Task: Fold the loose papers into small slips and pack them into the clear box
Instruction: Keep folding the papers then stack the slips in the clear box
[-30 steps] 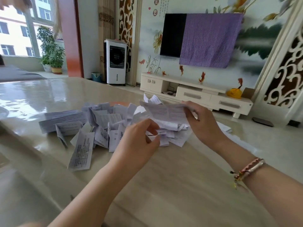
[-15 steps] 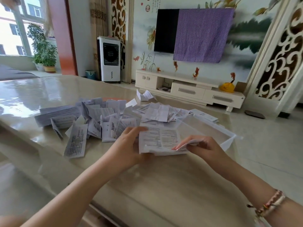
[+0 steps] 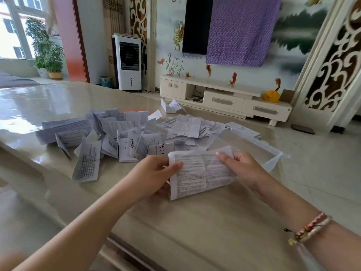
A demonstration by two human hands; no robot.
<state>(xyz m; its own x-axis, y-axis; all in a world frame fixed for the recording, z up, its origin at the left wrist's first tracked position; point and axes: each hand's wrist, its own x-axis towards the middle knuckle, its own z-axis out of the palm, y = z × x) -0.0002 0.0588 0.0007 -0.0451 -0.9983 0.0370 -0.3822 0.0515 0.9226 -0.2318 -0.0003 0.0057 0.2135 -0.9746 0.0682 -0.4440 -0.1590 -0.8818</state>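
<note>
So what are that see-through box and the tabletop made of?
The clear box looks like thin transparent plastic: the table shows through its walls, and its rims look frosted white. The tabletop looks like polished stone or a glossy laminate, beige and streaked, mirroring the window light.

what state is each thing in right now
sheet: unfolded, held by both hands above the table
left hand: grips the sheet's left edge
right hand: pinches the sheet's top right
box: open, no lid on it
pile: loose, part folded
tv: off, half draped with cloth
</note>
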